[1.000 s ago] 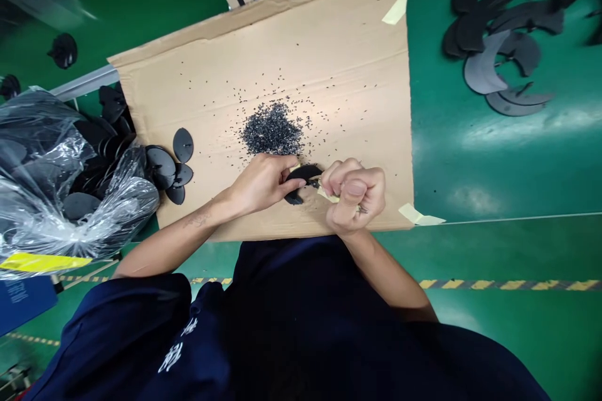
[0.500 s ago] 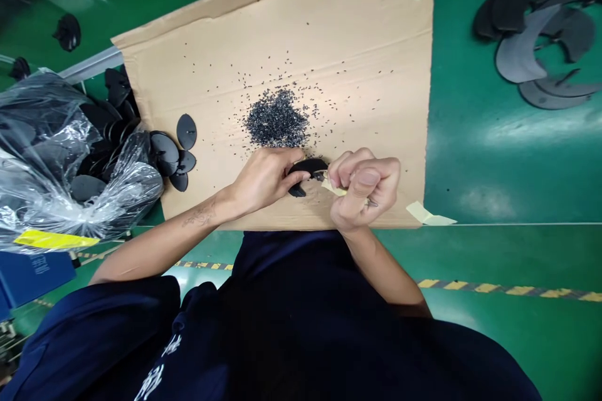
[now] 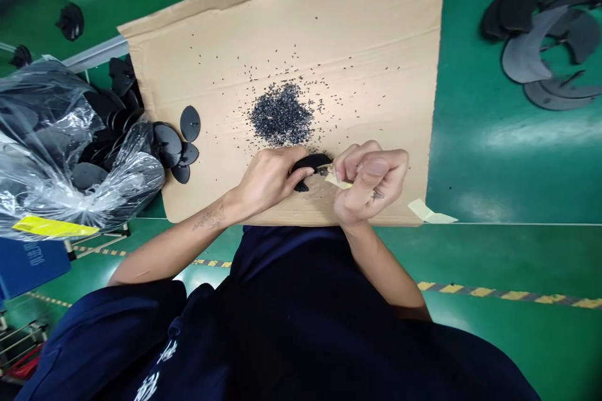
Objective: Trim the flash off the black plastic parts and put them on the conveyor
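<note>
**A:** What are the hands doing?

**B:** The left hand (image 3: 268, 178) is curled closed around a black crescent piece (image 3: 313, 161), gripping it just below a heap of dark plastic flecks (image 3: 281, 114). The right hand (image 3: 371, 182) is closed narrow, its fingers and thumb pinching a small blade (image 3: 337, 180) with a pale yellow handle. The metal tip sits right against the crescent.

**A:** Where exactly is that crescent?

**B:** Between the two hands, over the lower part of a cardboard sheet (image 3: 376, 75). I can't tell whether it touches the cardboard.

**A:** And around it?

**B:** More flecks lie scattered across the sheet, which is fixed to a green worktop (image 3: 470, 169) with strips of masking tape (image 3: 426, 212). Black oval pieces (image 3: 190, 123) sit at the sheet's left edge, just beside a clear plastic bag (image 3: 47, 138) that holds more dark pieces and bears a yellow label (image 3: 54, 227). Well off to the right, dark crescent pieces (image 3: 527, 53) lie overlapping on the worktop.

**A:** Anything of the person besides the hands?

**B:** Bare forearms, and a navy work top (image 3: 282, 319) filling the bottom of the view.
</note>
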`<state>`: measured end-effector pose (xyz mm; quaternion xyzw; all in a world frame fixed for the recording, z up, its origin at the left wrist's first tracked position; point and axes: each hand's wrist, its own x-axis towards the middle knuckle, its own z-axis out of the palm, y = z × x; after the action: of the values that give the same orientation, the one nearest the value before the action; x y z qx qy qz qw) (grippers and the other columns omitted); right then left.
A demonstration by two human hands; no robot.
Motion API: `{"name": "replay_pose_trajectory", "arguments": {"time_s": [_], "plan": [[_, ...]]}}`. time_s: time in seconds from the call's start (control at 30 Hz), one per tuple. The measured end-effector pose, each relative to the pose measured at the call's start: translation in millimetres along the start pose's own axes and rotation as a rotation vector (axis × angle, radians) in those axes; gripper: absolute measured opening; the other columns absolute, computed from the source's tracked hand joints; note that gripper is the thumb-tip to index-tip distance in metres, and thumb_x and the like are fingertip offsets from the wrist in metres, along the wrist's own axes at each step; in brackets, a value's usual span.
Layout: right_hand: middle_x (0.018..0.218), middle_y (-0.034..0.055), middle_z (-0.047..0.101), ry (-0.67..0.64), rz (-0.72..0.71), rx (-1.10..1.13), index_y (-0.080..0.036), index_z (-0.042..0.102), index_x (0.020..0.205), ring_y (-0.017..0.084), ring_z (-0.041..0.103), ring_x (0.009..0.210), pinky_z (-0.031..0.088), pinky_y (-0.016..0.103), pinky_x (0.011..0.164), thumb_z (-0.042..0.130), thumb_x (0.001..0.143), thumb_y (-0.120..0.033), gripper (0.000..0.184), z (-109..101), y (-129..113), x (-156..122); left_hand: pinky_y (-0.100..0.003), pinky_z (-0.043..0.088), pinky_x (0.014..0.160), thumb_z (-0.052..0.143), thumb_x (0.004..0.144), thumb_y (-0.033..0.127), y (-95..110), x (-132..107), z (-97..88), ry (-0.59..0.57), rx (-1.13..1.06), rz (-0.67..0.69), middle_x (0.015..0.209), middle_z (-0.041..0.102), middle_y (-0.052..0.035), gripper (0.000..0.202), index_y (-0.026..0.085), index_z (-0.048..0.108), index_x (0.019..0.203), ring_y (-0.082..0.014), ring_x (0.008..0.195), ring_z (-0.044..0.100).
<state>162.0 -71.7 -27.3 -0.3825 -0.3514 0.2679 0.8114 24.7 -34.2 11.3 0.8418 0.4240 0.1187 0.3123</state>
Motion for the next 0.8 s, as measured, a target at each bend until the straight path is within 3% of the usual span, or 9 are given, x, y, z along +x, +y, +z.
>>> {"name": "replay_pose_trajectory", "arguments": {"time_s": [0.33, 0.6, 0.8], "plan": [[0.062, -0.0075, 0.034, 0.065, 0.118, 0.043, -0.027, 0.043, 0.079, 0.009, 0.036, 0.043, 0.036, 0.025, 0.043, 0.049, 0.106, -0.045, 0.033, -3.6, 0.3, 3.0, -0.024, 0.03, 0.055, 0.066, 0.089, 0.032, 3.3, 7.7, -8.7, -0.119, -0.086, -0.202, 0.055, 0.042, 0.0063, 0.037, 0.02, 0.04, 0.066, -0.0098, 0.051, 0.039], [0.061, -0.0072, 0.034, 0.083, 0.106, 0.102, -0.026, 0.045, 0.077, 0.009, 0.033, 0.042, 0.034, 0.024, 0.041, 0.05, 0.105, -0.046, 0.035, -2.8, -4.0, 6.1, -0.023, 0.029, 0.054, 0.066, 0.088, 0.031, 5.1, 7.9, -7.1, -0.118, -0.111, -0.243, 0.054, 0.042, 0.0066, 0.034, 0.02, 0.041, 0.066, -0.0093, 0.05, 0.038], [0.062, -0.0069, 0.034, 0.024, 0.108, 0.141, -0.026, 0.046, 0.077, 0.009, 0.034, 0.043, 0.034, 0.025, 0.042, 0.049, 0.106, -0.043, 0.033, -2.2, -3.4, 5.4, -0.023, 0.027, 0.052, 0.067, 0.087, 0.031, 5.6, 7.2, -6.8, -0.09, -0.095, -0.222, 0.053, 0.038, 0.0074, 0.038, 0.02, 0.039, 0.064, -0.009, 0.049, 0.035]]}}
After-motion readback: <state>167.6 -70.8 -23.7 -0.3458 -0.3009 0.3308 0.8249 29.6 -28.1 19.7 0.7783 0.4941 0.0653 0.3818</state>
